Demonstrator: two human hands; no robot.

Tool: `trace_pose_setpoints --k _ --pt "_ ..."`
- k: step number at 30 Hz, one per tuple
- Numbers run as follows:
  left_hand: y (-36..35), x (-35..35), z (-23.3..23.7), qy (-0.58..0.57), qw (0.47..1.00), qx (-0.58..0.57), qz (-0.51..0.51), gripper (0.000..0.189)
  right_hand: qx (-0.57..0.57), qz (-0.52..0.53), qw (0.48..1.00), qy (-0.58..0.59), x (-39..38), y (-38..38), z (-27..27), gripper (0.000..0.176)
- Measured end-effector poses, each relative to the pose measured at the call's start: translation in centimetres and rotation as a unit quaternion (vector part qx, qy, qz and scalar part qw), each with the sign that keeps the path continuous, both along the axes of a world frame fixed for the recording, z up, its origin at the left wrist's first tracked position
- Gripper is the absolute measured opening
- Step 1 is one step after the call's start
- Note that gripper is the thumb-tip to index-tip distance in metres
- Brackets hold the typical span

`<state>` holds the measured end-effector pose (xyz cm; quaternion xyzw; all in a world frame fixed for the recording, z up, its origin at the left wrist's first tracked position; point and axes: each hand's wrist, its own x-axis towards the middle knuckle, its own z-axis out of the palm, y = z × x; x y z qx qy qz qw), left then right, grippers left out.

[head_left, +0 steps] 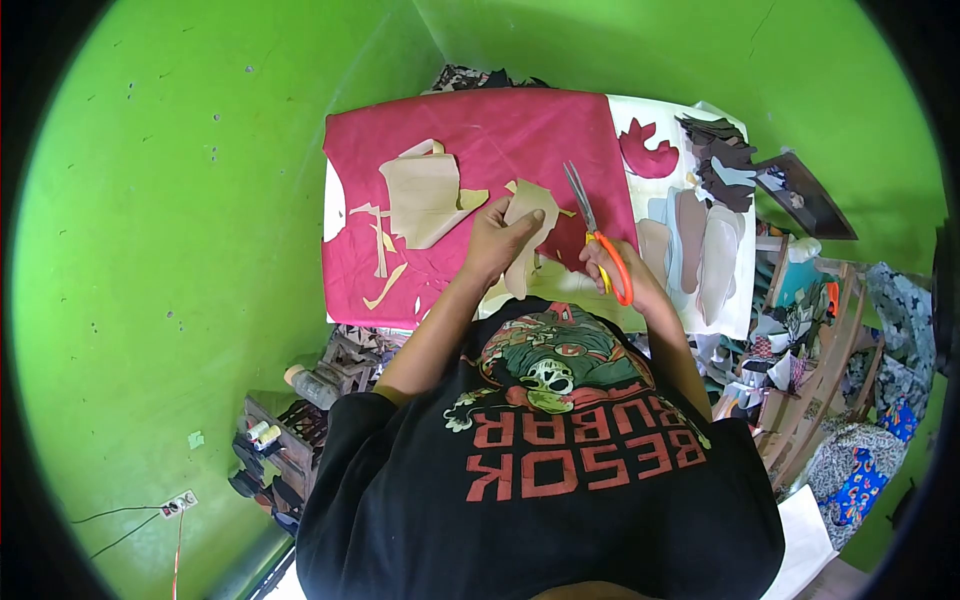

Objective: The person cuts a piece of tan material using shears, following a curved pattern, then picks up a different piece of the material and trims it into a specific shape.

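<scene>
My left hand (494,238) is closed on a tan piece of sheet material (530,205), thumb on top, holding it up over the table. Pale yellow shows along parts of its edge. In my right hand (622,264) is a pair of scissors (608,262) with orange and yellow handles. Their blades point up and away, slightly parted, to the right of the tan piece and apart from it. A larger tan sheet (422,198) lies left of my left hand on the red material (480,125). Narrow offcuts (386,287) are scattered near it.
At the table's right lie a curved red piece (648,150), several sole-shaped pieces (690,240) and a pile of dark cut pieces (722,150). A wooden rack (820,370) with fabric scraps stands to the right. Left of my body is a small shelf (280,440) with thread spools. Green walls (200,200) enclose the table.
</scene>
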<state>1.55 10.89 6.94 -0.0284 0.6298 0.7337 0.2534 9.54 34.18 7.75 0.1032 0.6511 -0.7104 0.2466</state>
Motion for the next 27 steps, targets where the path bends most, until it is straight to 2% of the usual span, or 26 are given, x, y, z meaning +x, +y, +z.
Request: trace_pose_setpoints --k 5,7,10,14,18,20,23,27 --pt "0.2 0.3 -0.2 0.024 0.998 0.050 0.011 0.024 -0.009 0.009 1.000 0.023 0.5 -0.3 -0.4 0.044" --pt "0.5 0.4 -0.1 0.031 0.997 0.065 0.014 0.027 -0.030 -0.056 0.998 0.002 0.3 -1.3 0.3 0.032" --pt "0.5 0.5 -0.1 0.037 0.996 0.084 0.006 0.031 -0.049 -0.079 0.995 0.037 -0.3 -1.8 0.8 0.023" --pt "0.4 0.4 -0.4 0.041 0.996 0.081 -0.004 0.032 -0.075 -0.101 0.991 0.036 -1.4 -2.2 2.4 0.020" --pt "0.2 0.6 0.0 0.033 0.995 0.093 -0.008 0.031 -0.048 -0.131 0.989 0.043 -2.3 -2.5 2.7 0.019" --pt "0.2 0.7 0.2 0.042 0.995 0.084 -0.013 0.030 -0.056 -0.130 0.985 0.098 -2.9 -2.1 2.0 0.016" --pt "0.0 0.7 0.2 0.049 0.996 0.074 -0.023 0.030 -0.056 -0.163 0.983 0.071 -3.6 -2.2 3.6 0.014" --pt "-0.1 0.7 0.5 0.059 0.995 0.083 -0.022 0.030 -0.058 -0.152 0.983 0.083 -4.3 -1.9 3.6 0.015"
